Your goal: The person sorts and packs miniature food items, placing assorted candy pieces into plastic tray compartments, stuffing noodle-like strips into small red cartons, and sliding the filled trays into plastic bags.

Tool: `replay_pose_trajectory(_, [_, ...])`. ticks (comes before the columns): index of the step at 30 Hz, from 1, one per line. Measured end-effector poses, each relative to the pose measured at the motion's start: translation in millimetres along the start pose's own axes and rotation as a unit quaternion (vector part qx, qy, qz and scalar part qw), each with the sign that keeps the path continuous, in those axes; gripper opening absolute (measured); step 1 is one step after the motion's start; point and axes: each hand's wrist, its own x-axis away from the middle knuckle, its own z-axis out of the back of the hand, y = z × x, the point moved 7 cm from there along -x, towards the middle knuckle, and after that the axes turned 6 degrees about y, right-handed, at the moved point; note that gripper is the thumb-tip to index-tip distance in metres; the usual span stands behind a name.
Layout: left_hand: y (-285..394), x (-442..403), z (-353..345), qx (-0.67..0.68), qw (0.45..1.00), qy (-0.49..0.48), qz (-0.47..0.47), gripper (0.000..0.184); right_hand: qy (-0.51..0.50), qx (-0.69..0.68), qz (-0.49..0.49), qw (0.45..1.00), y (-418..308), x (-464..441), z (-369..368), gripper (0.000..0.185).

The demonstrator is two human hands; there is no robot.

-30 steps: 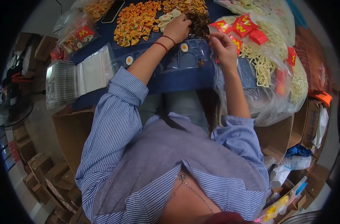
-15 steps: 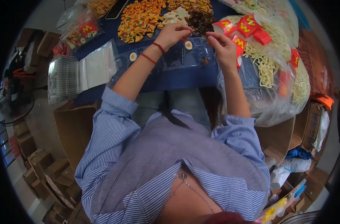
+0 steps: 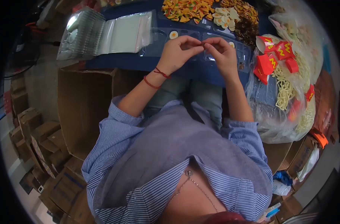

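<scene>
My left hand [image 3: 179, 53] and my right hand [image 3: 223, 58] meet at the fingertips above the clear plastic trays [image 3: 157, 48]. Both pinch thumb to forefinger; whatever sits between the tips is too small to make out. A fried-egg miniature [image 3: 173, 34] lies in the tray to the left of my hands. Another egg miniature [image 3: 232, 45] shows partly behind my right hand. Low in the right-hand tray is a small brown piece [image 3: 240, 65]. Beyond my right hand lies a heap of dark brown pieces [image 3: 247, 31].
Orange-and-green pieces [image 3: 186, 10] and white egg pieces [image 3: 226, 18] are heaped at the back. Stacked clear packs [image 3: 82, 35] and flat plastic bags [image 3: 123, 33] lie left. Red fry boxes [image 3: 266, 64] and cream-coloured strands [image 3: 284, 89] rest on plastic at right. A cardboard box [image 3: 86, 112] stands below.
My hands have come together from a spread position by the brown heap, drawing back toward my body over the trays. The whole view has shifted, so the table contents sit further right.
</scene>
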Motion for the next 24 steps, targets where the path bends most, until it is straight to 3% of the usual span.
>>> replay_pose_trajectory(5, [-18.6,35.5,24.5,-0.04,0.999,0.016,0.018,0.017,-0.059,-0.03,-0.051,0.996,15.8,33.3,-25.1,0.012])
replay_pose_trajectory(8, [-30.6,46.7,31.9,-0.02,0.997,-0.048,0.051,0.022,-0.084,-0.029,-0.076,0.993,32.4,41.8,-32.4,0.01])
replay_pose_trajectory(9, [-16.2,43.3,39.7,-0.153,0.985,-0.014,-0.08,0.023,-0.071,-0.037,-0.089,0.993,34.9,41.0,-35.0,0.009])
replay_pose_trajectory(10, [-2.5,43.4,42.3,-0.28,0.937,0.021,-0.209,0.025,-0.071,-0.036,-0.09,0.993,35.0,37.5,-39.9,0.009])
replay_pose_trajectory(11, [-8.6,37.4,45.6,-0.279,0.937,0.022,-0.207,0.025,-0.019,0.119,0.007,0.993,24.0,29.4,-39.0,0.009])
replay_pose_trajectory(12, [-8.8,33.1,46.6,-0.323,0.911,0.031,-0.254,0.026,0.033,0.269,0.105,0.957,10.9,25.2,-42.4,0.01])
replay_pose_trajectory(13, [-8.1,32.0,46.5,-0.365,0.88,0.04,-0.301,0.027,0.034,0.269,0.105,0.957,16.1,21.7,-48.7,0.01])
replay_pose_trajectory(15, [-13.8,31.2,42.9,-0.382,0.872,0.023,-0.304,0.027,0.058,0.359,0.212,0.907,18.8,22.1,-59.3,0.012])
replay_pose_trajectory(18, [-19.8,30.1,37.8,-0.405,0.855,0.006,-0.325,0.025,0.055,0.391,0.294,0.871,22.7,27.4,-64.1,0.017])
replay_pose_trajectory(21, [-18.1,30.9,37.1,-0.405,0.846,-0.001,-0.347,0.026,0.051,0.441,0.351,0.825,13.0,41.2,-61.5,0.02])
replay_pose_trajectory(24, [-13.6,33.5,32.0,-0.404,0.838,-0.021,-0.366,0.029,0.024,0.518,0.347,0.782,12.8,48.5,-63.9,0.022])
